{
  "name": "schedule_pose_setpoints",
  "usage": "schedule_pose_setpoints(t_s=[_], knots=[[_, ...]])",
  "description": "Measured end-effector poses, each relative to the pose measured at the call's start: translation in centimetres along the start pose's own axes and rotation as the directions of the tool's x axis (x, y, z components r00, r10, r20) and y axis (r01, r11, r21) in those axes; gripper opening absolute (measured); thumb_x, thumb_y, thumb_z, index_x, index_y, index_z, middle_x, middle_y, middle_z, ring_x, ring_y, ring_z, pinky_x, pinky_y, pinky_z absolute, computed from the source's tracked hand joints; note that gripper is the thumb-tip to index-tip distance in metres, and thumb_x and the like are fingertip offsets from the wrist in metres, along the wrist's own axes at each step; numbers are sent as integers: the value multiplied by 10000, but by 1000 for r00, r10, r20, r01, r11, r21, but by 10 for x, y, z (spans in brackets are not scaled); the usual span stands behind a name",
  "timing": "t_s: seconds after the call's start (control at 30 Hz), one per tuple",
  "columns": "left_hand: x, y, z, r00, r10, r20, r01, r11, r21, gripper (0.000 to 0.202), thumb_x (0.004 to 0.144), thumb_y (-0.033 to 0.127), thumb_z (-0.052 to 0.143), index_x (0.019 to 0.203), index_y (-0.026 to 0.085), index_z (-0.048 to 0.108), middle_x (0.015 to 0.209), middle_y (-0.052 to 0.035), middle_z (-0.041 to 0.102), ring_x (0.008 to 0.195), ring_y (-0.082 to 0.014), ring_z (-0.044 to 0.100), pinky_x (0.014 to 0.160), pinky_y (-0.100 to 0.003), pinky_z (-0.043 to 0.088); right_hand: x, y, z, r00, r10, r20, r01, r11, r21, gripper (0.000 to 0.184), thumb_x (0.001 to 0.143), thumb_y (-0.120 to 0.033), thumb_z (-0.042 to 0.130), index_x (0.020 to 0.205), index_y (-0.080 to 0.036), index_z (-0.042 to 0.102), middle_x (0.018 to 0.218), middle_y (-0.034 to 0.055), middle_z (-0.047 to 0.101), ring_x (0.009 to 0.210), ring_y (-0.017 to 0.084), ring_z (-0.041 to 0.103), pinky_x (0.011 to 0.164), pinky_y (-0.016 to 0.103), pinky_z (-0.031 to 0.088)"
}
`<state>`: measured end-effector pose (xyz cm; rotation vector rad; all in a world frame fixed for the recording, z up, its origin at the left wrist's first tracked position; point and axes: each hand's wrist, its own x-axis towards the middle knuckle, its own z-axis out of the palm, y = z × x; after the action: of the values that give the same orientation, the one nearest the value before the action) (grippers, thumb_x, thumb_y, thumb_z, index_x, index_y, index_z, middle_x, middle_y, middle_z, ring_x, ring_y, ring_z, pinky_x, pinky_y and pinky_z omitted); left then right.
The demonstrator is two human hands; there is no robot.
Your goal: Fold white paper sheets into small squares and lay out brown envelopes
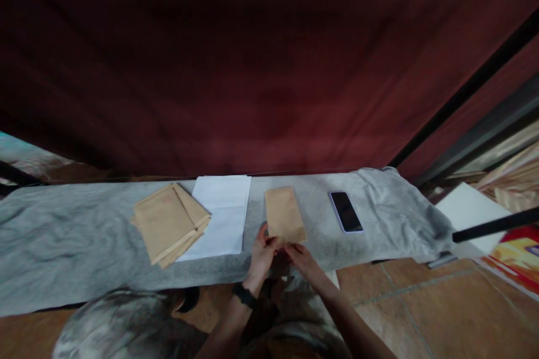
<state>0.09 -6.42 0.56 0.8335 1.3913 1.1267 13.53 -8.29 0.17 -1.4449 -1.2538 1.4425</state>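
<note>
A brown envelope (284,213) lies flat on the grey cloth (76,241) in front of me. My left hand (263,252) pinches its near left corner, thumb on top. My right hand (301,258) grips the near edge beside it, fingers closed on the paper. Both hands meet at the envelope's near end. A black watch sits on my left wrist.
A stack of brown envelopes (170,221) lies to the left, partly on a pile of white paper (223,210). A dark phone (346,211) rests to the right. A maroon curtain hangs behind. White sheets (471,213) and a black bar (497,224) are at far right.
</note>
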Motion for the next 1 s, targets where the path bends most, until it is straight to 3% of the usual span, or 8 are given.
schedule_pose_setpoints(t_s=[0.1, 0.17, 0.3, 0.4, 0.5, 0.63, 0.8, 1.0], knots=[[4, -5, -6, 987, 156, -30, -141, 949, 283, 580, 812, 171, 587, 1384, 171, 492, 905, -41, 716, 800, -198, 692, 746, -341, 576, -8, -4, -11, 997, -30, 70, 37, 994, -101, 618, 889, -716, 438, 787, -173, 714, 670, 46, 703, 580, 171, 646, 585, 297, 542], [2, -8, -5, 961, 274, -41, -224, 856, 466, 574, 816, 99, 518, 1386, 165, 498, 1089, -92, 703, 993, -224, 684, 895, -381, 559, -11, -7, -17, 980, -199, 23, 198, 942, -271, 544, 992, -573, 348, 976, -185, 730, 903, 81, 751, 821, 204, 706, 776, 347, 572], [-8, -15, -3, 922, 387, 14, -274, 626, 730, 527, 886, 106, 441, 1406, 164, 497, 1297, -145, 610, 1080, -238, 667, 931, -367, 546, -10, 0, -24, 847, -528, 61, 408, 573, -710, 476, 1046, -376, 325, 1441, -183, 507, 1471, 120, 535, 1384, 259, 463, 1157, 482, 357], [-14, -16, -4, 890, 452, 62, -273, 420, 866, 468, 940, 178, 435, 1401, 175, 514, 1311, -154, 596, 1085, -265, 658, 924, -394, 544, -8, 15, -25, 803, -574, 160, 395, 313, -864, 522, 1039, -371, 394, 1517, -162, 398, 1543, 133, 440, 1434, 269, 400, 1195, 489, 294], [-10, -15, -1, 822, 532, 203, -366, 220, 904, 439, 978, 205, 398, 1400, 176, 515, 1388, -143, 566, 1267, -284, 554, 1048, -450, 471, -8, 28, -23, 778, -597, 195, 371, 187, -909, 561, 1032, -358, 416, 1547, -153, 334, 1547, 134, 430, 1437, 264, 396, 1209, 478, 265], [13, -11, 14, 759, 496, 421, -522, 78, 849, 463, 1008, 268, 375, 1451, 156, 450, 1541, -114, 445, 1456, -252, 354, 1186, -466, 331, -8, 33, -21, 745, -629, 222, 375, 119, -919, 564, 1029, -303, 397, 1556, -127, 301, 1553, 141, 418, 1446, 266, 380, 1216, 496, 245], [58, -6, 35, 781, 423, 459, -524, 45, 851, 541, 1006, 320, 358, 1525, 167, 343, 1607, -97, 350, 1511, -257, 237, 1226, -543, 209, -9, 29, -20, 742, -639, 203, 369, 137, -919, 563, 1029, -329, 429, 1548, -139, 324, 1539, 141, 440, 1426, 266, 413, 1216, 488, 253], [104, 4, 52, 815, 352, 460, -515, 78, 853, 586, 1010, 362, 305, 1567, 182, 262, 1618, -90, 326, 1518, -247, 218, 1239, -565, 93, -9, 28, -23, 774, -596, 214, 389, 179, -904, 636, 1025, -363, 433, 1590, -169, 211, 1578, 126, 373, 1437, 285, 397, 1206, 498, 247]])
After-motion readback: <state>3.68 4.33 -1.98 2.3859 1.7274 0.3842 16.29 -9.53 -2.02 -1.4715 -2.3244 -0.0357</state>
